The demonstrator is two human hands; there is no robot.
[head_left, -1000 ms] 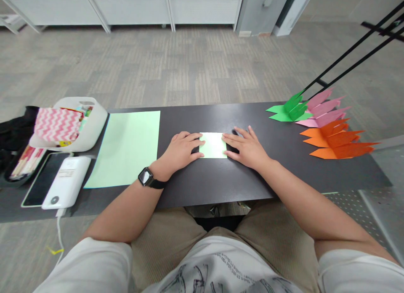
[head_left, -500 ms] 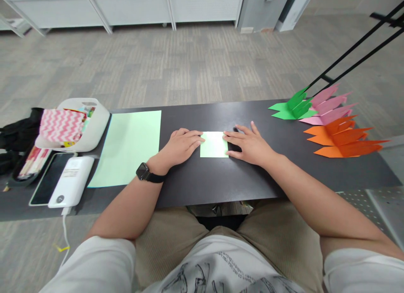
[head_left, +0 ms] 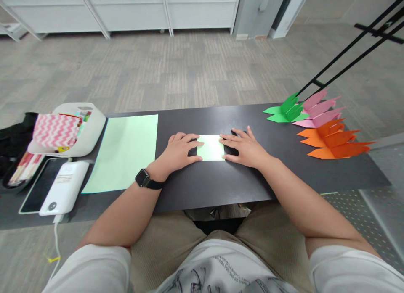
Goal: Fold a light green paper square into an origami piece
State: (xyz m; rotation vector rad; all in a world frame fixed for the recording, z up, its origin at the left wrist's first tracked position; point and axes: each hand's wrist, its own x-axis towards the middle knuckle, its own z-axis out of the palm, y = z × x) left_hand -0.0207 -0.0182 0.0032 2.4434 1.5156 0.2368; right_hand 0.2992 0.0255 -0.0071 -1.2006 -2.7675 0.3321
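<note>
dark table | grey carpet beyond | white cabinets | left fingers, right fingers spread loose, touching small green paper

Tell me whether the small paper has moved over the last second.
No. Measured against the large paper, the small paper shows no visible shift; the whole view has moved slightly instead.

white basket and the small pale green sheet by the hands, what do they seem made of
White basket: likely smooth plastic, judging by its rounded corners and even walls. Small sheet: probably paper or thin card, smooth; it lies flat with crisp edges.
</note>
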